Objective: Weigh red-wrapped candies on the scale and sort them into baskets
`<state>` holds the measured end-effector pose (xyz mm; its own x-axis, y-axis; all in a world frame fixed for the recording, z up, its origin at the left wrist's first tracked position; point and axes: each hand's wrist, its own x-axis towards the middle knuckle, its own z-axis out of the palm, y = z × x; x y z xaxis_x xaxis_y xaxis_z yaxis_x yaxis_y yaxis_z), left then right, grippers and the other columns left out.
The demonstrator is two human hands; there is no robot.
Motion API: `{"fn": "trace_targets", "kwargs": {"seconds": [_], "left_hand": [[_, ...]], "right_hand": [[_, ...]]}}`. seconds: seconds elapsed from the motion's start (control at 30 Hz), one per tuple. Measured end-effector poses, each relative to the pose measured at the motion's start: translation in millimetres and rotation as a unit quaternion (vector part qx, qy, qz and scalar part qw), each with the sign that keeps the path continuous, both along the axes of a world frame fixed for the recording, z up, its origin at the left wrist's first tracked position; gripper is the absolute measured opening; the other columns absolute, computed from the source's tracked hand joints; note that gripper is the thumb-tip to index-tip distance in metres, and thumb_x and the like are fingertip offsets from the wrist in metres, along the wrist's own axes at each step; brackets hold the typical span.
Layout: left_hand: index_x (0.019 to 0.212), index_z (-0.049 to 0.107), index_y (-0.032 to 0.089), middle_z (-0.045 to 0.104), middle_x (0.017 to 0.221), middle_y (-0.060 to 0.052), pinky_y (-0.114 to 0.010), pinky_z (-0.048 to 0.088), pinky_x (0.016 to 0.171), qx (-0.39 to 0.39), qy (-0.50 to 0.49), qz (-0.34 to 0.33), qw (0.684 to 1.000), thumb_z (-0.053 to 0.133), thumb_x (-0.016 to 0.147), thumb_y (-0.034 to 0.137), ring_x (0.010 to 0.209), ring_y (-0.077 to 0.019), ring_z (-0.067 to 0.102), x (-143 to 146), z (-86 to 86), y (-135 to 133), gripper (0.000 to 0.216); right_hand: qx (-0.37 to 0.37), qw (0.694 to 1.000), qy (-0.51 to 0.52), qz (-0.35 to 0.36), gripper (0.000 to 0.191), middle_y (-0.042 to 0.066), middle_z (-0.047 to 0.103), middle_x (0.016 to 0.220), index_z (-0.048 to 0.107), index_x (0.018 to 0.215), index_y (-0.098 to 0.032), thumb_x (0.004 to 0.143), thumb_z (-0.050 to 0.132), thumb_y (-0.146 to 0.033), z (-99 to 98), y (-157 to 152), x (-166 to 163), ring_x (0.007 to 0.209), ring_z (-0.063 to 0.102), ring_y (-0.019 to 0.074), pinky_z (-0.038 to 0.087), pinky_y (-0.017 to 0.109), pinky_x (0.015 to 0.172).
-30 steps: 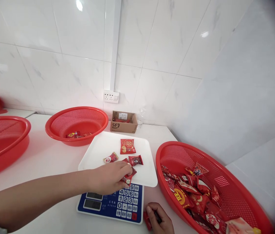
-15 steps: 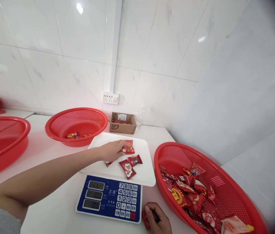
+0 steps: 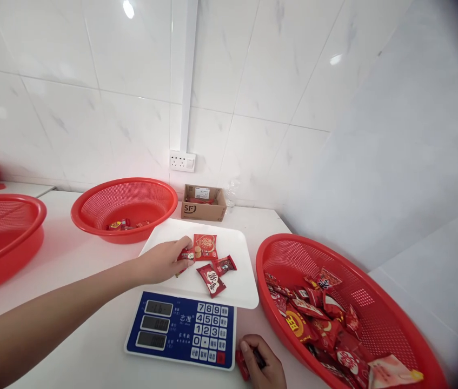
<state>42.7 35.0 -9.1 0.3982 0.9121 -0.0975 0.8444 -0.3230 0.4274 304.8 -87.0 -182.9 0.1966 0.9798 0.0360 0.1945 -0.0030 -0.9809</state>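
Note:
My left hand (image 3: 163, 261) reaches over the white scale tray (image 3: 237, 289) and pinches a small red candy packet (image 3: 186, 255) at the tray's left side. A square red packet (image 3: 205, 247) lies just right of those fingers. Two more red packets (image 3: 217, 273) lie in the tray's middle. My right hand (image 3: 261, 367) rests on the table at the bottom edge, closed around a small red packet (image 3: 243, 365) and a dark object. The blue scale keypad (image 3: 184, 328) shows below the tray.
A red mesh basket (image 3: 378, 302) full of red packets stands at the right. Another red basket (image 3: 123, 208) with a few candies sits behind the scale, and a third (image 3: 1, 237) lies at far left. A small cardboard box (image 3: 203, 202) stands against the tiled wall.
My left hand set a packet down near the tray's front, reached to the square packet at the back, then drew back left with a small packet pinched. The right hand stayed put.

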Motion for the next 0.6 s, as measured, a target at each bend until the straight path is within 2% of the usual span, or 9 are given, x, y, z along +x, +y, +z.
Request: {"fn": "trace_targets", "kwargs": {"seconds": [0.07,0.17,0.27,0.6], "left_hand": [[0.109,0.047,0.025,0.067,0.104,-0.006,-0.034,0.046,0.073,-0.014,-0.006,-0.007,1.000,0.042,0.089,0.043,0.092,-0.0255,0.063,-3,0.5,-14,0.027],[0.113,0.048,0.026,0.065,0.114,-0.006,-0.035,0.046,0.081,-0.042,-0.026,-0.019,0.999,0.043,0.089,0.040,0.101,-0.0260,0.061,-4,-1.0,-33,0.028],[0.117,0.047,0.026,0.063,0.118,-0.007,-0.037,0.045,0.085,-0.061,-0.044,-0.028,0.997,0.042,0.090,0.038,0.106,-0.0264,0.059,0,-2.0,-42,0.030],[0.116,0.049,0.020,0.062,0.120,-0.010,-0.039,0.045,0.088,-0.008,0.016,-0.045,0.999,0.043,0.089,0.026,0.110,-0.0274,0.058,15,-6.0,-30,0.028]], "right_hand": [[0.002,1.000,-0.002,0.000,0.041,-0.005,0.043,0.052,0.060,0.063,-0.019,0.077,0.059,-0.057,-0.5,0,0,0.049,0.038,0.0106,0.032,0.022,0.050],[-0.006,1.000,0.005,-0.002,0.041,-0.005,0.043,0.052,0.060,0.063,-0.019,0.077,0.059,-0.058,-1.1,0,0,0.050,0.038,0.0107,0.032,0.022,0.049],[-0.015,1.000,0.014,-0.004,0.041,-0.005,0.042,0.052,0.060,0.063,-0.019,0.076,0.059,-0.058,-0.1,0,-1,0.049,0.036,0.0107,0.030,0.022,0.048],[0.000,1.000,0.003,-0.015,0.043,-0.004,0.043,0.052,0.059,0.062,-0.019,0.075,0.059,-0.060,7.0,-2,-4,0.050,0.037,0.0120,0.032,0.023,0.048]]}}
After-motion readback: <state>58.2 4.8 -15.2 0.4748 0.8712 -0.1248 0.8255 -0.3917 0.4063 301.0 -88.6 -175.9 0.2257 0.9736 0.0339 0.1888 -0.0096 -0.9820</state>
